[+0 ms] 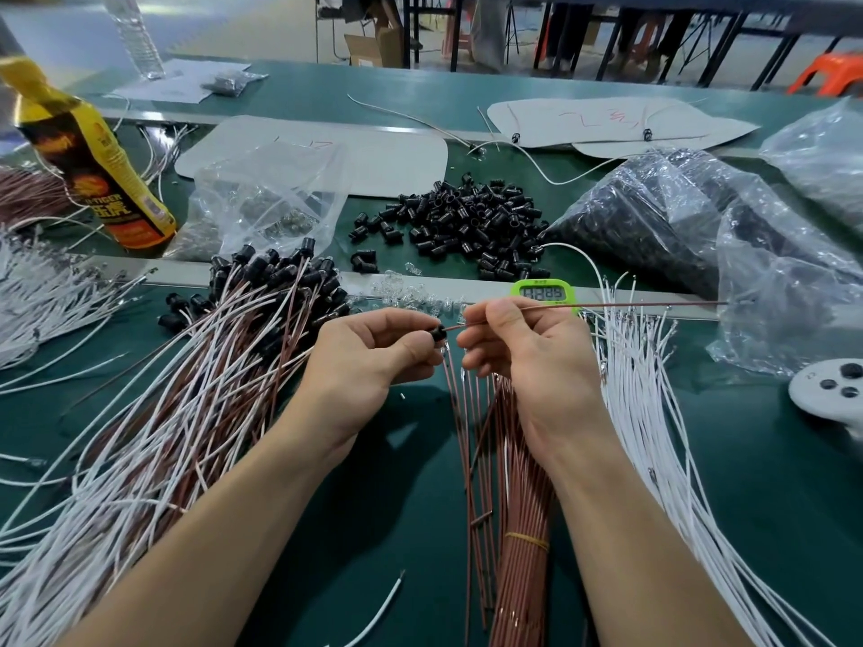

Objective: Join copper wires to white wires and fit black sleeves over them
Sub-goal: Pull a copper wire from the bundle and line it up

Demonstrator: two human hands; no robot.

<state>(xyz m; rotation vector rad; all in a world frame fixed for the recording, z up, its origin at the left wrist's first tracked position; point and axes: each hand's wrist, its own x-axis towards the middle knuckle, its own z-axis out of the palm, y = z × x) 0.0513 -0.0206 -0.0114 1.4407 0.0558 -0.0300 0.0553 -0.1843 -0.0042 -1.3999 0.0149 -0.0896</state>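
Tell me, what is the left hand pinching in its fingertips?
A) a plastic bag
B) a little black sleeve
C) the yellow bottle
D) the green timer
B: the left hand pinches a small black sleeve at its fingertips, and the right hand holds a copper wire whose end meets the sleeve.
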